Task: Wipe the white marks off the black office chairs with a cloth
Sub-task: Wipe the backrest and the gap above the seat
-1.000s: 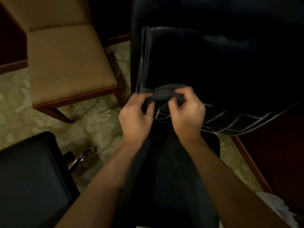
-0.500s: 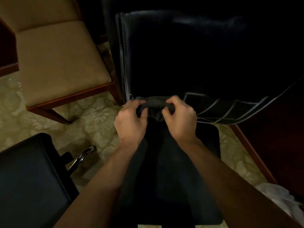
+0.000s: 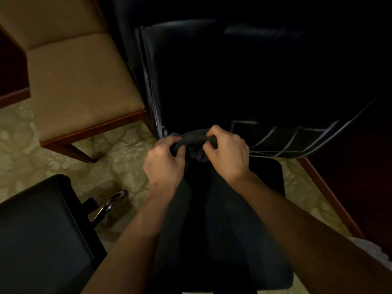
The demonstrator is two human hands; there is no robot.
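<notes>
A black office chair [image 3: 244,81] stands in front of me, its backrest dark, with pale line marks [image 3: 292,139] along its lower right edge. Its black seat [image 3: 224,225] lies below my arms. A dark grey cloth [image 3: 194,140] is bunched up at the foot of the backrest. My left hand [image 3: 164,164] grips the cloth's left end, and my right hand [image 3: 226,152] grips its right end. Both hands are closed on it, side by side, and most of the cloth hangs hidden between them.
A tan upholstered wooden chair [image 3: 78,81] stands at the left. A second black chair seat [image 3: 40,236] with a chrome arm [image 3: 108,205] is at the lower left. Dark wooden furniture [image 3: 352,187] borders the right. Patterned beige carpet [image 3: 118,158] covers the floor. Something white [image 3: 369,249] lies at the lower right.
The view has shifted, so the chair sits more to the right and lower in frame. Both hands stay closed on the cloth, working it at the backrest's lower edge.
</notes>
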